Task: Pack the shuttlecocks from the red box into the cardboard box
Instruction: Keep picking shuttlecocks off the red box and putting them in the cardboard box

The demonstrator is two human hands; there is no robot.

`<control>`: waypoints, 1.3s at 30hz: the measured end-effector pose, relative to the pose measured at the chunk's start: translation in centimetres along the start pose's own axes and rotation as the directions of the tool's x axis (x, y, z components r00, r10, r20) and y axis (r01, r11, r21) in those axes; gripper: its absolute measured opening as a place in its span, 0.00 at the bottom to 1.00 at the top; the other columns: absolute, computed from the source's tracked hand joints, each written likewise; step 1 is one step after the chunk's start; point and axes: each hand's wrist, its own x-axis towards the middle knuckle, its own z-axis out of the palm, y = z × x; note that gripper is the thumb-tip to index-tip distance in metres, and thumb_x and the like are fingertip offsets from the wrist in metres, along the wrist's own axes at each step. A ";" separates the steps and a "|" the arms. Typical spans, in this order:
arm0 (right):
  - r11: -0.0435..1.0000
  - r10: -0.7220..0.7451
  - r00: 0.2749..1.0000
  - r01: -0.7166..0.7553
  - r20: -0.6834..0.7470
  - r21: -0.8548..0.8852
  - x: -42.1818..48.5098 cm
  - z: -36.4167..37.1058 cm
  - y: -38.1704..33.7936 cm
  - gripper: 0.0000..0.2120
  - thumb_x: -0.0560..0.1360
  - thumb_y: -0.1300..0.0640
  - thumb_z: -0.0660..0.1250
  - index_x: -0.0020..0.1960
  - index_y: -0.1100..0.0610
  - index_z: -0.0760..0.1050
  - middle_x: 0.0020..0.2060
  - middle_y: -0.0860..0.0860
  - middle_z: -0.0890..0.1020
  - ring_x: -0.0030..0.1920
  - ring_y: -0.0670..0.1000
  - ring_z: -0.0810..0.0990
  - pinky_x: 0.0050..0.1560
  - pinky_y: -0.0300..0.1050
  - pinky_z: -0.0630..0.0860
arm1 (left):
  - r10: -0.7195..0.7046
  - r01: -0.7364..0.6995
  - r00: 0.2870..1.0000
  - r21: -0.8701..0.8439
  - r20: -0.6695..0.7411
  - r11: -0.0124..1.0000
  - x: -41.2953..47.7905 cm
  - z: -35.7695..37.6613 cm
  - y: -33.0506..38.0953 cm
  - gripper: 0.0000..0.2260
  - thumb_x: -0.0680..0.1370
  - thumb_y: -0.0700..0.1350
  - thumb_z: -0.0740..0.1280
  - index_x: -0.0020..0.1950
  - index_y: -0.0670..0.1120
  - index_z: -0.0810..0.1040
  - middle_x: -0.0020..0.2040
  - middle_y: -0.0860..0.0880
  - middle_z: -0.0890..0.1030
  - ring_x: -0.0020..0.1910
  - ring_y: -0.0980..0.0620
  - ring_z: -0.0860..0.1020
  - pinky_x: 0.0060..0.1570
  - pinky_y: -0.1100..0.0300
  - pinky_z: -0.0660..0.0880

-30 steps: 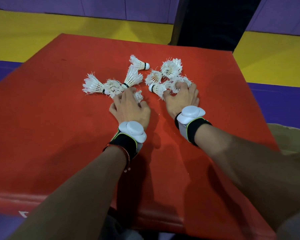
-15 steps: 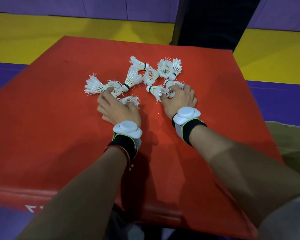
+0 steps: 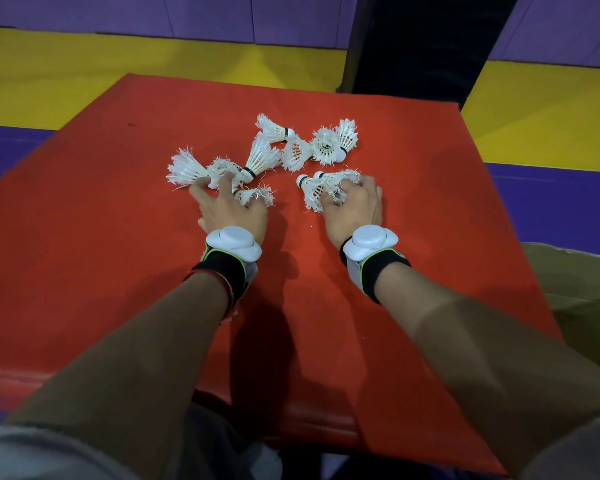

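Observation:
Several white feather shuttlecocks (image 3: 312, 147) lie scattered on top of the red box (image 3: 118, 237). My left hand (image 3: 232, 209) lies over the left cluster, its fingers curled round shuttlecocks (image 3: 187, 169) there. On the right, my right hand (image 3: 355, 209) grips two shuttlecocks (image 3: 321, 188) whose cork ends point left. A corner of the cardboard box (image 3: 575, 278) shows at the right edge, beside and below the red box.
A black post (image 3: 423, 46) stands just behind the red box's far edge. Yellow and purple floor mats (image 3: 66, 67) surround it. Each wrist wears a white tracker on a black strap.
My left hand has spread further left onto the left cluster. My right hand has closed round two shuttlecocks and drawn them away from the far group.

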 end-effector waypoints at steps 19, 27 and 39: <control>1.000 0.013 1.000 -0.013 0.000 -0.002 -0.1 -0.1 -0.1 0.15 0.74 0.49 0.68 0.55 0.58 0.80 0.56 0.57 0.75 0.57 0.61 0.72 0.53 0.51 0.70 | -0.104 0.106 0.994 -0.095 0.031 0.990 0.6 -0.7 -0.2 0.23 0.75 0.47 0.64 0.70 0.49 0.72 0.67 0.48 0.76 0.64 0.43 0.75 0.62 0.50 0.72; 0.995 0.033 0.999 -0.034 0.020 0.099 -2.7 -2.2 0.2 0.15 0.76 0.53 0.68 0.58 0.61 0.79 0.59 0.57 0.73 0.60 0.59 0.71 0.53 0.49 0.70 | -0.008 0.009 1.000 -0.110 0.017 0.994 -2.6 -2.8 -0.5 0.20 0.75 0.44 0.66 0.68 0.46 0.73 0.65 0.46 0.76 0.61 0.44 0.75 0.60 0.51 0.72; 0.995 0.015 0.996 -0.023 0.087 0.102 -6.7 -8.1 3.0 0.14 0.75 0.53 0.68 0.59 0.57 0.80 0.60 0.52 0.74 0.58 0.57 0.76 0.46 0.44 0.72 | 0.161 -0.160 0.986 -0.042 0.030 0.986 -7.9 -5.1 1.6 0.22 0.71 0.34 0.67 0.64 0.46 0.74 0.60 0.48 0.78 0.50 0.45 0.79 0.49 0.54 0.74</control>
